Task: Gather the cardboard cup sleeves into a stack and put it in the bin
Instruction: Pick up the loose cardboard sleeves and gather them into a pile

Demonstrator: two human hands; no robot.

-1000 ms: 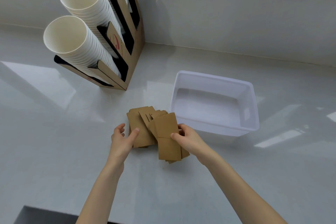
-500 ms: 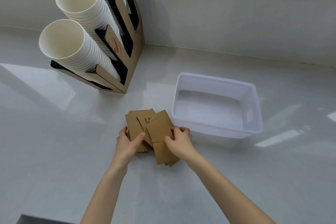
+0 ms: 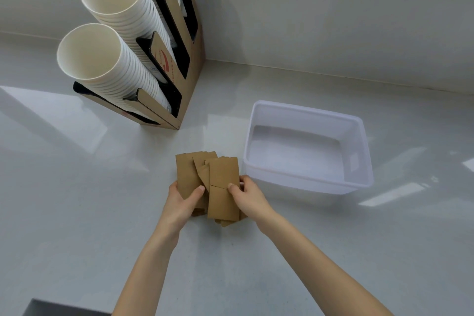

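- The flat brown cardboard cup sleeves (image 3: 209, 185) lie in a loose, uneven pile on the glossy pale grey worktop (image 3: 77, 213), near the middle of the scene and just left of the bin.
- The sleeves overlap each other at different angles; their edges are not yet lined up, and some corners stick out at the near side.
- The left hand (image 3: 180, 202) grips the left side of the pile: its thumb presses on top of the cardboard and the fingers are curled under or behind it.
- The right hand (image 3: 247, 196) grips the right side of the pile in the same way, with the thumb on the top sleeve and the fingers closed around the edge.
- The translucent white rectangular plastic bin (image 3: 359, 182) stands on the worktop to the right of the pile, close to the right hand, and nothing is inside it.
- At the far left a brown cardboard cup holder (image 3: 191, 77) stands against the wall, with slanted stacks of white paper cups (image 3: 102, 59) in it.
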